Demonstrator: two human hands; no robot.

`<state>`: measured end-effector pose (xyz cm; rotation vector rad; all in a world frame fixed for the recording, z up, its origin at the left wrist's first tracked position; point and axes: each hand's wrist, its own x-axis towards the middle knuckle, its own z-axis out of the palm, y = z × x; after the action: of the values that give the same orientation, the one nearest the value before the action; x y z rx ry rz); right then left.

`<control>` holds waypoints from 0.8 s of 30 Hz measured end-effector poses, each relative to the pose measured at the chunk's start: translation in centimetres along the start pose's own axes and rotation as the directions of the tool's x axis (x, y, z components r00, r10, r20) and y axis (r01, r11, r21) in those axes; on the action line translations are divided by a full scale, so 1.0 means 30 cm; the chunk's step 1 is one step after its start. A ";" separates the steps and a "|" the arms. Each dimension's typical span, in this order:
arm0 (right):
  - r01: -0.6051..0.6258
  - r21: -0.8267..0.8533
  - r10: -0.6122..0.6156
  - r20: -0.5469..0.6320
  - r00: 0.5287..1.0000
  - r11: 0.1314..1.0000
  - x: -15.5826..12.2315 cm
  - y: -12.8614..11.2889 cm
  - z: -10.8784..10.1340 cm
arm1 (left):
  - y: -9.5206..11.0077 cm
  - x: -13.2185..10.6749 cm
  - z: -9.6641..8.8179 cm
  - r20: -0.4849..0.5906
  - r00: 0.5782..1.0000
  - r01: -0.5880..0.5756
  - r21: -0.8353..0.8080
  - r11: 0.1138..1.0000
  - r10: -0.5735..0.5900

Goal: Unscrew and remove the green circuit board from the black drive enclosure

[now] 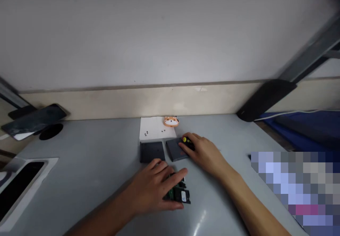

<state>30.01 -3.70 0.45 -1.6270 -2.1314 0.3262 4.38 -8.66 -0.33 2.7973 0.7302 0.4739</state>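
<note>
My left hand [152,188] is closed over a green circuit board [180,193] with black parts and a white label. Its thumb lies along the near edge and its index finger crosses the top; the palm hides much of the board. My right hand [204,151] is wrapped round a black screwdriver with a yellow end [188,141], whose shaft I cannot see. Beneath that hand is a dark grey casing half [175,151], tilted a little. Another dark flat casing half [151,151] lies to its left, just beyond my left fingertips.
Several tiny dark screws [146,133] lie in small groups on a white paper sheet [154,122], along with an orange animal-face case [171,121]. Phones [34,119] stand at the far left. A white box with a black panel [21,186] is nearer. A dark post [262,99] rises at right.
</note>
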 end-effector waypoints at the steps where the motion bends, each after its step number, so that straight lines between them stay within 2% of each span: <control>1: -0.001 -0.014 0.002 0.026 1.000 1.000 0.000 -0.001 -0.003 | 0.000 0.001 0.009 0.002 1.000 0.017 0.013 1.000 -0.017; 5: -0.002 -0.043 0.006 0.086 0.996 0.999 -0.007 0.002 -0.004 | -0.018 0.002 0.024 0.003 0.988 0.153 0.046 0.987 -0.154; 7: 0.016 -0.053 -0.011 0.097 0.995 0.998 -0.012 0.002 -0.002 | -0.024 0.001 0.028 -0.002 0.983 0.186 0.053 0.981 -0.186; 14: 0.085 -0.111 -0.073 0.108 0.992 0.990 -0.019 -0.013 -0.009 | -0.017 0.001 0.046 -0.046 0.991 0.129 0.082 0.988 -0.126; 17: 0.110 -0.097 -0.099 0.113 0.989 0.989 -0.016 -0.027 -0.022 | -0.016 0.003 0.013 -0.077 0.990 0.125 0.028 0.992 -0.122; 19: 0.130 -0.086 -0.119 0.120 0.986 0.988 -0.017 -0.038 -0.030 | -0.027 0.004 -0.017 -0.105 0.980 0.168 -0.004 0.986 -0.167; 22: 0.154 -0.100 -0.139 0.143 0.980 0.983 -0.023 -0.050 -0.036 | -0.068 0.003 -0.041 -0.251 0.920 0.311 0.002 0.950 -0.301; 24: 0.170 -0.122 -0.150 0.155 0.976 0.978 -0.029 -0.054 -0.034 | -0.107 -0.001 -0.039 -0.289 0.863 0.441 0.027 0.897 -0.415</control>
<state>29.29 -5.06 1.89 -1.5313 -2.4252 0.2612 2.53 -5.80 -0.14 2.5514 1.4289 0.7636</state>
